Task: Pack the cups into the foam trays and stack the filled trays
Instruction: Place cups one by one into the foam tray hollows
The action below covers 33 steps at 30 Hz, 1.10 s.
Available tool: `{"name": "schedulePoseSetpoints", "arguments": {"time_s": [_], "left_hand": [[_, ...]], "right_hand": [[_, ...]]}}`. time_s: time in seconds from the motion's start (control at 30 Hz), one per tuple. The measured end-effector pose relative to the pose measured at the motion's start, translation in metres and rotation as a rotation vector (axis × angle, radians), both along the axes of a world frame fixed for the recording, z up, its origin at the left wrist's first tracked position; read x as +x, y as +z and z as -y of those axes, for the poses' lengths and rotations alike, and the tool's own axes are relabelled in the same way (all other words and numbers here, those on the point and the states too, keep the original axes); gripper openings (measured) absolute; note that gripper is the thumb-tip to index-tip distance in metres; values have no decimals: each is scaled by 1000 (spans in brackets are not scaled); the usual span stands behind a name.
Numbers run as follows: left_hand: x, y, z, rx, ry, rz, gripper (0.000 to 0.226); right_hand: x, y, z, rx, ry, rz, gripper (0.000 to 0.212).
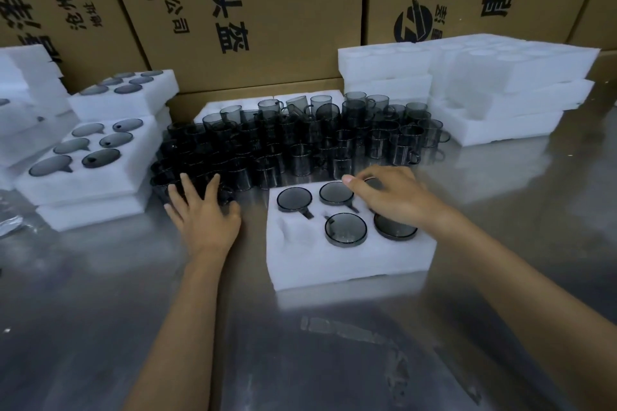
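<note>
A white foam tray [347, 260] lies on the steel table in front of me. Several dark smoked-glass cups sit in its pockets, among them one at the front middle [345, 229] and one at the back left [294, 198]; the front-left pocket [287, 231] holds nothing. My right hand [390, 197] hovers over the tray's back right corner, its fingertips on the rim of a cup [373, 182] there. My left hand [203, 213] reaches with spread fingers onto a cup [224, 194] at the near edge of the crowd of loose cups [300, 140].
Filled foam trays [90, 157] are stacked at the left, another [127, 93] behind them. Empty foam trays [500, 87] are piled at the right back. Big cardboard boxes [253, 10] wall off the far side. Bare steel table [300, 344] stretches toward me.
</note>
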<state>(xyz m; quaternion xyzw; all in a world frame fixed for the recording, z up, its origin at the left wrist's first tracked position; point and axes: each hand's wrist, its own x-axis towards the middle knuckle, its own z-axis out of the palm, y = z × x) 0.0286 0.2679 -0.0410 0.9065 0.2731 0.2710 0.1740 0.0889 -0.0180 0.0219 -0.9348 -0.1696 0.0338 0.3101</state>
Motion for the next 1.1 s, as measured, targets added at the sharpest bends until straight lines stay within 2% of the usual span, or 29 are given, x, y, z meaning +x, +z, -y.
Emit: {"name": "schedulePoseSetpoints", "arguments": {"time_s": [0.13,0.27,0.47,0.57,0.67,0.73,0.83,0.93,1.03,1.1], "left_hand": [[5,-2,0,114,-15,36,42],[5,0,0,106,-29,144,24],[-2,32,20,-149,-162,376,17],[-10,58,38,-338,-319,453,33],[-23,81,52,-714,-652,368,60],[-30,89,55,-896,-863,249,72],[-33,89,57,-1099,-1102,93,81],[-32,81,56,-1266,-1191,45,85],[-32,76,51,-1397,-1154,75,101],[-33,75,44,-1405,-1148,55,96]], "right_hand": [[-5,-9,-7,26,-60,89,43],[-7,-14,-6,-10,-69,153,43],[-10,-8,-8,16,-74,137,42],[-12,0,-7,161,-66,137,31],[-21,13,-8,338,22,165,26],[-28,27,-11,468,159,52,35],[-39,41,-11,561,423,-227,65],[-46,47,-13,531,548,-300,74],[-52,51,-22,450,495,-194,64],[-56,50,-29,398,432,-82,55]]}}
